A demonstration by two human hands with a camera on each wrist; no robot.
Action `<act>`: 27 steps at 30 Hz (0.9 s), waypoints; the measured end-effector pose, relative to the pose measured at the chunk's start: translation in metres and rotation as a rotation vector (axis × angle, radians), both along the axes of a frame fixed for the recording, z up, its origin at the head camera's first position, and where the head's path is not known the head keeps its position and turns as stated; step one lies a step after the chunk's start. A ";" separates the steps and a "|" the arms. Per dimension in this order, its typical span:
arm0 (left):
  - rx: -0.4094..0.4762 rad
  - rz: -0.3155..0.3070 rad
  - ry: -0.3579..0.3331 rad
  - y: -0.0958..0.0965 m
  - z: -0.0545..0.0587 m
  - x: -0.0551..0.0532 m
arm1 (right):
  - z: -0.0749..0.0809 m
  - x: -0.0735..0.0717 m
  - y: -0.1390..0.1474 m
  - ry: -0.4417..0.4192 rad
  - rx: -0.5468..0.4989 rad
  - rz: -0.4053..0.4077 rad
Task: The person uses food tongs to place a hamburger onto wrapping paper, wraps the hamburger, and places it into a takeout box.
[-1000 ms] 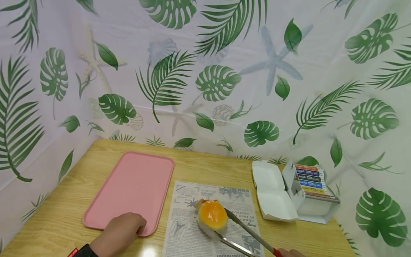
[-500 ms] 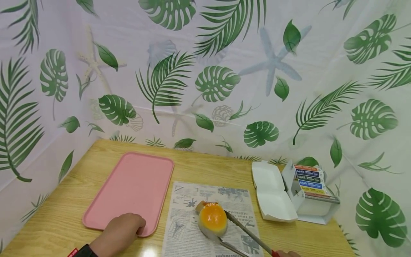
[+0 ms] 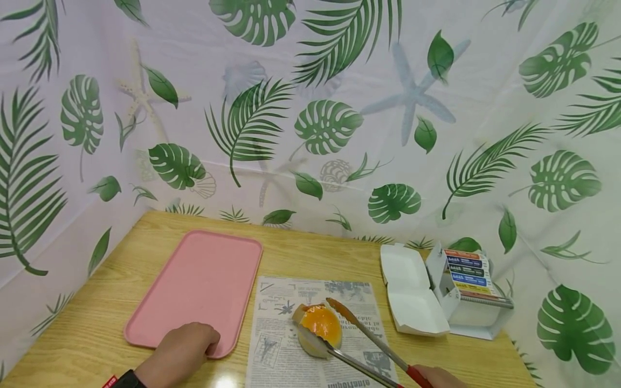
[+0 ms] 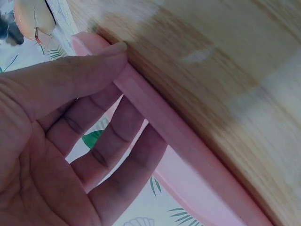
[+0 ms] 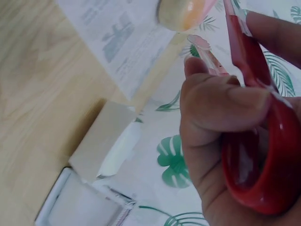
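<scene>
My left hand (image 3: 181,353) holds the near right corner of a pink tray (image 3: 204,291). In the left wrist view, thumb and fingers pinch its raised rim (image 4: 188,153). Red-handled metal tongs (image 3: 373,337) are gripped by my right hand (image 3: 439,377), the red loop handle (image 5: 284,165) showing in the right wrist view. The tongs' arms stand spread around a round bun (image 3: 320,324) with a glossy orange top and pale sides. One tong tip lies across the bun's left side; the other reaches past its upper right, apart from it. Under the bun lies a newsprint-patterned paper sheet (image 3: 276,339).
Right of the paper stands an opened white takeaway box (image 3: 417,307), lid folded back. Beside it is a white holder (image 3: 470,315) with several coloured boxes. A leaf-print curtain (image 3: 271,124) closes off the table's back and left side.
The tongs have spread: one tip has come off the bun's right side, the other now lies over its left side. Paper and bun have shifted slightly left. The left hand has stayed put.
</scene>
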State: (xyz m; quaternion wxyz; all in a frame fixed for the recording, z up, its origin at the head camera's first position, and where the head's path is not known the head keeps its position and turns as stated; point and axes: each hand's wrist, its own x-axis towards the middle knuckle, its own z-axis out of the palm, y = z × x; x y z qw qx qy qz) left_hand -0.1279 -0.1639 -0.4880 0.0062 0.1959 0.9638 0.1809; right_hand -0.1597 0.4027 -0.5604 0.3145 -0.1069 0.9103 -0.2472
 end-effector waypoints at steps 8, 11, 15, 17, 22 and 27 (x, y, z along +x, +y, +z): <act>0.016 -0.002 -0.038 -0.001 0.002 0.000 | 0.142 0.033 -0.106 0.157 0.033 -0.074; 0.019 -0.003 -0.039 -0.002 0.001 0.000 | 0.166 0.027 -0.134 0.223 0.030 -0.074; 0.028 -0.012 -0.032 -0.003 0.000 0.000 | 0.170 0.000 -0.154 0.335 -0.045 0.022; 0.030 -0.017 -0.039 -0.003 0.000 -0.001 | 0.168 -0.016 -0.163 0.374 -0.080 0.075; 0.027 -0.011 -0.057 -0.001 -0.001 -0.002 | 0.164 -0.050 -0.191 0.417 -0.064 0.123; 0.025 -0.001 -0.026 -0.002 -0.001 -0.002 | 0.158 -0.076 -0.218 0.444 -0.030 0.187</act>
